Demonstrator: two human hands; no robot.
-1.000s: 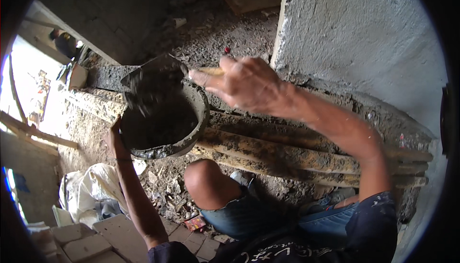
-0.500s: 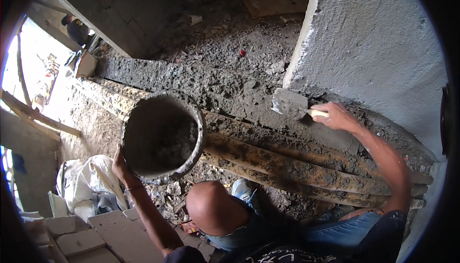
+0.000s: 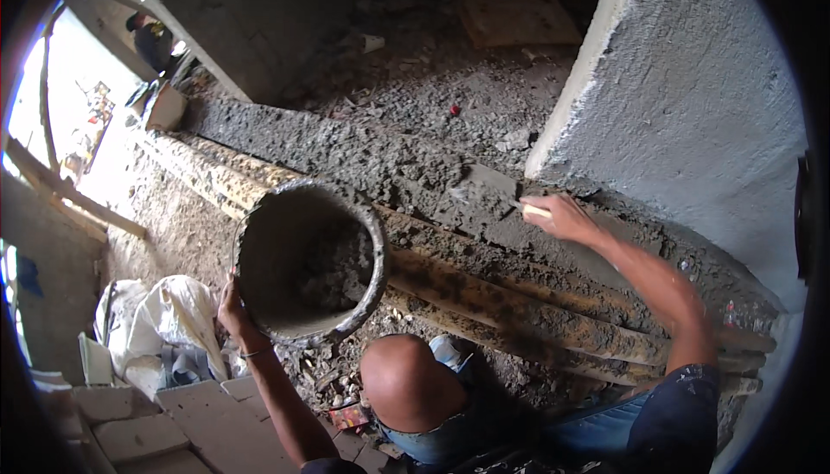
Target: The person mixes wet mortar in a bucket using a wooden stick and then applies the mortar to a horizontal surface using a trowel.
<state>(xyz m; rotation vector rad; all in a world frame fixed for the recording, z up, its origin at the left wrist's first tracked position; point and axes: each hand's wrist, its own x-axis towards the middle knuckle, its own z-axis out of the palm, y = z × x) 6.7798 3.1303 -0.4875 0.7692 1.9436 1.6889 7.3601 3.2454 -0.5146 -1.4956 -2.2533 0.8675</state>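
Observation:
My left hand (image 3: 232, 308) grips the side of a round mortar bucket (image 3: 270, 254), tilted so that its mouth faces up at me. Grey mortar (image 3: 339, 277) lies inside it. Closed around the pale handle of a trowel (image 3: 491, 180), my right hand (image 3: 560, 216) holds the blade flat against the wet mortar strip (image 3: 406, 159), just left of the rough wall's lower corner. The strip looks lumpy left of the blade and smoother near my right forearm. My left fingers are partly hidden by the bucket.
Several mud-caked yellowish pipes (image 3: 519, 301) run between me and the strip. A plastered wall (image 3: 692, 85) rises at right. White sacks (image 3: 173, 323) and stacked grey blocks (image 3: 212, 413) stand lower left. A person (image 3: 153, 44) is far off at upper left. Rubble (image 3: 484, 85) covers the ground beyond.
My right hand and the trowel have moved left along the mortar strip, away from the wall's corner. My left hand still holds the bucket, which sits slightly lower and further right in view.

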